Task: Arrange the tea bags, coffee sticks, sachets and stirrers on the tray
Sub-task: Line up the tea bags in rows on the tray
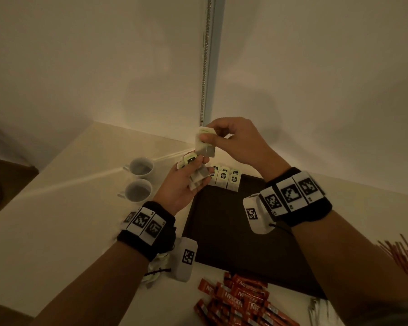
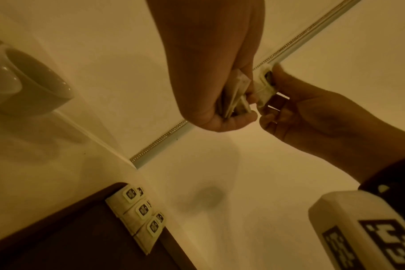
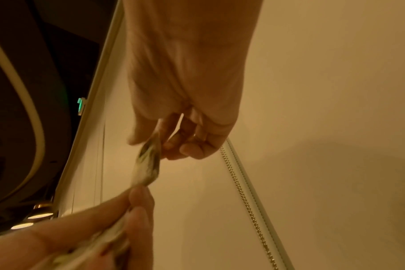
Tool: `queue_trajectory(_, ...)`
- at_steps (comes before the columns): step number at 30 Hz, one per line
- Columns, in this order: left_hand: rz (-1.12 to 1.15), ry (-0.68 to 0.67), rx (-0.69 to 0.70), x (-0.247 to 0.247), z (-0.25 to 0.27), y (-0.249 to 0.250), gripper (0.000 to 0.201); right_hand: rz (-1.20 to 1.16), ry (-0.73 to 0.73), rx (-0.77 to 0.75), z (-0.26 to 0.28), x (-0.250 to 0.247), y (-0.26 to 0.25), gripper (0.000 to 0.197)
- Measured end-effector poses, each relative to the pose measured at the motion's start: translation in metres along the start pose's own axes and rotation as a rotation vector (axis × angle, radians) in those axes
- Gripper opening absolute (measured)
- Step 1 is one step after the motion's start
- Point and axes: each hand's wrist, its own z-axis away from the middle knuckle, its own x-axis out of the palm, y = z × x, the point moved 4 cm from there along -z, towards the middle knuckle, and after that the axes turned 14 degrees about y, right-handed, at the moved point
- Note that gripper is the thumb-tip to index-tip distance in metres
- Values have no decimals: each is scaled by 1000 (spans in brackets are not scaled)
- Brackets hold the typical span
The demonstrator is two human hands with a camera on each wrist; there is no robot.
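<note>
Dim, warm light; pale smooth table (image 1: 57,231) set into a corner of plain walls.

Left hand (image 1: 181,184) raised above the tray's far left corner, palm up, fingers curled around a small stack of tea bags (image 1: 194,169): flat paper envelopes, pale green-white with a dark printed label, edges fanned unevenly. The left wrist view shows the same stack edge-on, layered sheets clamped between thumb and fingers.

Right hand (image 1: 233,140) higher and just beside the left, thumb and fingertips pinching a single tea bag (image 1: 204,142) by its upper part; the bag hangs down, its grey lower end close to the stack in the left hand. Whether the two touch I cannot tell. Other fingers curled in.

Tray (image 1: 233,243): dark, matte, rectangular, low rim, lying flat on the table. Along its far edge, a row of tea bags (image 1: 225,178) stands overlapped like shingles, labels facing up.

Coffee sticks (image 1: 243,300): glossy red-orange narrow packets with white lettering, in a loose heap on the table near the tray's near edge. Stirrers (image 1: 403,255): thin reddish straight sticks, fanned at the right edge of the table, off the tray.

Two white glazed cups (image 1: 139,180), round, with handles, on the table left of the tray. Black wristbands with white marker tiles on both wrists.
</note>
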Motion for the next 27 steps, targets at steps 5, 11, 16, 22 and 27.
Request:
queue_trajectory(5, 24, -13, -35, 2, 0, -5, 5, 53, 35, 2, -1, -3, 4, 10)
queue_trajectory(11, -148, -13, 68, 5, -1, -2, 8, 315, -69, -181, -6, -6, -9, 17)
queue_trajectory(16, -199, -38, 105, 11, 0, -2, 7, 264, -64, -193, -2, -5, -11, 22)
queue_trajectory(22, -243, 29, 189, 7, -2, 5, 12, 144, -52, -37, 1, -11, 7, 15)
queue_trajectory(27, -445, 118, 391, 1, -4, 22, 12, -69, -99, 200, 14, -7, 30, 5)
